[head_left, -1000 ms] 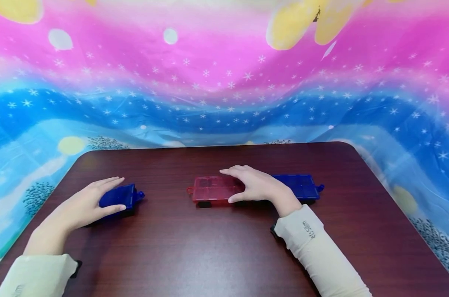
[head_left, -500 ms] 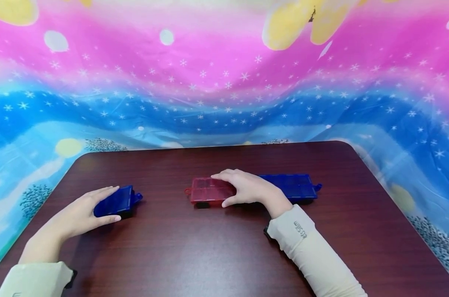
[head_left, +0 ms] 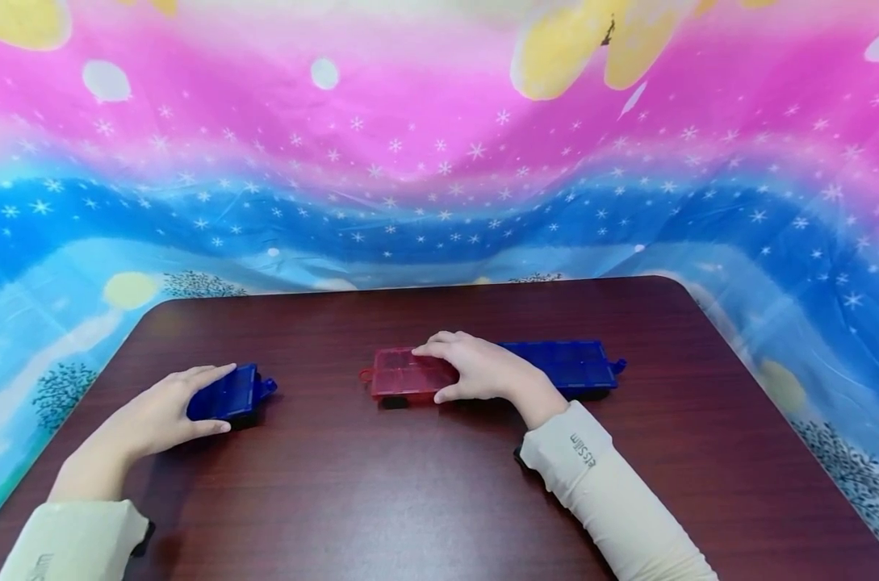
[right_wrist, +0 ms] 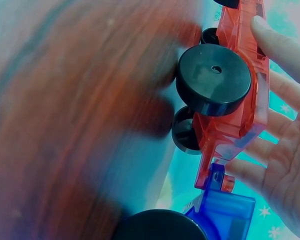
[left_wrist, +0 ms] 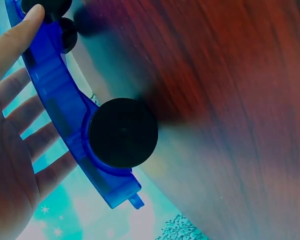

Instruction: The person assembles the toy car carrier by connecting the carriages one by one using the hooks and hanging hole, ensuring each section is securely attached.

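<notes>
At the left, my left hand [head_left: 161, 410] straddles a blue toy wagon [head_left: 228, 393], thumb on its near side and fingers over its far side. In the left wrist view, the thumb [left_wrist: 35, 12] lies beside a black wheel of the wagon. My right hand [head_left: 490, 367] grips a red see-through toy wagon [head_left: 403, 373] the same way. Behind it, a second blue wagon [head_left: 580, 363] extends to the right. The right wrist view shows the red wagon and this blue wagon [right_wrist: 227, 205] joined at a coupling. A gap of bare table separates the left wagon from the red one.
The wagons stand on a dark brown table [head_left: 381, 492] with rounded far corners. A pink and blue snowflake-patterned cloth [head_left: 424, 161] hangs behind it and along both sides.
My right hand has shifted slightly left over the red wagon. My left hand has lowered a little around its blue wagon. The whole head view has drifted slightly; the wagons look unmoved.
</notes>
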{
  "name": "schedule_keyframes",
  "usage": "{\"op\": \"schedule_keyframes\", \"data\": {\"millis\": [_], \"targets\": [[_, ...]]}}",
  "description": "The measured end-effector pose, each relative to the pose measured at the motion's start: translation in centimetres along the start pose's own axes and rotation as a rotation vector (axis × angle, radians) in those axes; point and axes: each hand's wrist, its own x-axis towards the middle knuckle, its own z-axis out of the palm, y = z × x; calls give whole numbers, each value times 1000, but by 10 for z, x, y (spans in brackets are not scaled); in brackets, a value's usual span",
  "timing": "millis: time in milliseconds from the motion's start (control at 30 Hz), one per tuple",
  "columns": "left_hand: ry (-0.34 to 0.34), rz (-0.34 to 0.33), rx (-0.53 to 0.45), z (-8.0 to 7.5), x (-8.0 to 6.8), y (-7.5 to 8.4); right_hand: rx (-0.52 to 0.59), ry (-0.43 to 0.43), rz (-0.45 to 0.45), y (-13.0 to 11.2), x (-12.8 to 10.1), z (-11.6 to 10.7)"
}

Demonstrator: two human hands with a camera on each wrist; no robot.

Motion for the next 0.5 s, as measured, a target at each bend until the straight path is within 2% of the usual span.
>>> {"op": "schedule_keyframes", "data": {"millis": [267,500], "targets": [[-16,-16,21,-5,2,8,11,2,6,0,0,0],[-8,5,22,-6,4,15,25,2,17,0,-1,0]]}}
